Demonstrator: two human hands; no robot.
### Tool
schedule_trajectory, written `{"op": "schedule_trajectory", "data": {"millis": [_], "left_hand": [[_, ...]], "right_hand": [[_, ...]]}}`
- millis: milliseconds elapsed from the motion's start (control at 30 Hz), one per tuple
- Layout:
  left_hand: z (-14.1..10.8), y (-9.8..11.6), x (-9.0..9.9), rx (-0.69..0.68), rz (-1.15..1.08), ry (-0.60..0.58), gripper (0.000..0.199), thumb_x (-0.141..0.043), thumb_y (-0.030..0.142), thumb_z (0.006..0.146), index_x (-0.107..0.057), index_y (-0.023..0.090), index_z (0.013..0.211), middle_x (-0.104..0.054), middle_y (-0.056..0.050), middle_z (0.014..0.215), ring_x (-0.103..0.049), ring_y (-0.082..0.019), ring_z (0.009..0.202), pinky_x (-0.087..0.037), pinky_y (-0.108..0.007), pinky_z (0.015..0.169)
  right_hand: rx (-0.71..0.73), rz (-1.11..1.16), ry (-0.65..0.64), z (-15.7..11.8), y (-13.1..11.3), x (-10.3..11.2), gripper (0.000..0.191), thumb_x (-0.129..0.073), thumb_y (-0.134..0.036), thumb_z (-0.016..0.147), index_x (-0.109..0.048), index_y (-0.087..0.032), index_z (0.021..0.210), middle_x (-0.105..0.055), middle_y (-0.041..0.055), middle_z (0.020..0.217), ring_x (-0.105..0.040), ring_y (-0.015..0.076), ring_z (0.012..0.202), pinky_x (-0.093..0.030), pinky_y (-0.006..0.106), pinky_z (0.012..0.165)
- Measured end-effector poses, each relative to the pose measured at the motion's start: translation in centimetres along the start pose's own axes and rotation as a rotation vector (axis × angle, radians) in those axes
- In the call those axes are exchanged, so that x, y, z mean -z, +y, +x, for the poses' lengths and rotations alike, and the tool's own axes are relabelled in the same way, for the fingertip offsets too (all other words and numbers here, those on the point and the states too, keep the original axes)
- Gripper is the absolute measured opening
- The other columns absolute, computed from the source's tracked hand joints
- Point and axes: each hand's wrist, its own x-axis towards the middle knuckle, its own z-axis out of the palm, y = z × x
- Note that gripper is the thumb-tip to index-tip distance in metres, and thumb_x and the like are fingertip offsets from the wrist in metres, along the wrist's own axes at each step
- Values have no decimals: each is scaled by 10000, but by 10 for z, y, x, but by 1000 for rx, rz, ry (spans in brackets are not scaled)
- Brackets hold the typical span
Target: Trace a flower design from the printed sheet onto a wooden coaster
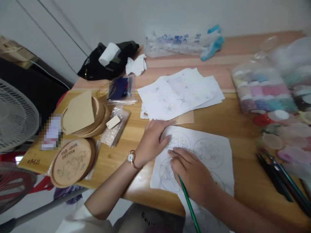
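Observation:
My left hand (155, 137) wears a watch (131, 157) on its wrist and rests on the upper left corner of a white sheet (225, 152). Its thumb and index finger are spread apart, with nothing held between them. Several circles with flower-like line drawings cover this sheet, which hangs over the table's front edge. My right hand (190, 171) lies over the middle of the sheet, closed around a slim green pencil (189, 205). The pencil's rear points down toward me; its tip is hidden under the fingers. Just beyond lie more printed white papers (179, 94).
At left are round wooden boxes (73, 163), a brown card (81, 113), a small wooden tag (113, 122) and a fan (17, 113). Behind lie a black bag (94, 66) and a plastic packet (175, 43). Paint pots (264, 90) and dark brushes (286, 181) sit at right.

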Motion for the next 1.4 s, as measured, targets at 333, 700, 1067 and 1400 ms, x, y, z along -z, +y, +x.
{"op": "schedule_trajectory", "data": {"millis": [333,700,1067,1400], "left_hand": [[-12,14,11,-334,135,62,143,-547,108,833,-630,190,915,-668,4,804,-597,-123,774,-428,-382,962],[-13,14,19,-195,178,67,181,-618,107,800,-623,202,954,-687,5,869,-617,-147,837,-430,-378,925],[-16,2,4,10,149,20,416,-580,168,834,-465,175,1234,-617,-89,1148,-521,-227,1104,-406,-454,983],[-19,3,-1,-197,125,24,199,-565,90,831,-630,189,990,-698,-17,973,-589,-178,980,-350,-459,1050]], "right_hand": [[-50,-12,69,-8,-5,-7,274,-367,-77,854,-618,-160,784,-682,70,1009,-587,233,1020,-485,379,919],[-88,38,92,-11,-8,-9,182,-400,-105,866,-564,-166,814,-681,81,1056,-581,242,1092,-439,388,979],[-62,42,26,-11,-7,-6,245,-342,-117,912,-573,-155,840,-638,102,1162,-540,260,1164,-462,409,966],[-61,27,23,-11,-5,-7,279,-326,-100,909,-586,-153,821,-651,91,1135,-544,247,1155,-472,393,951]]}}
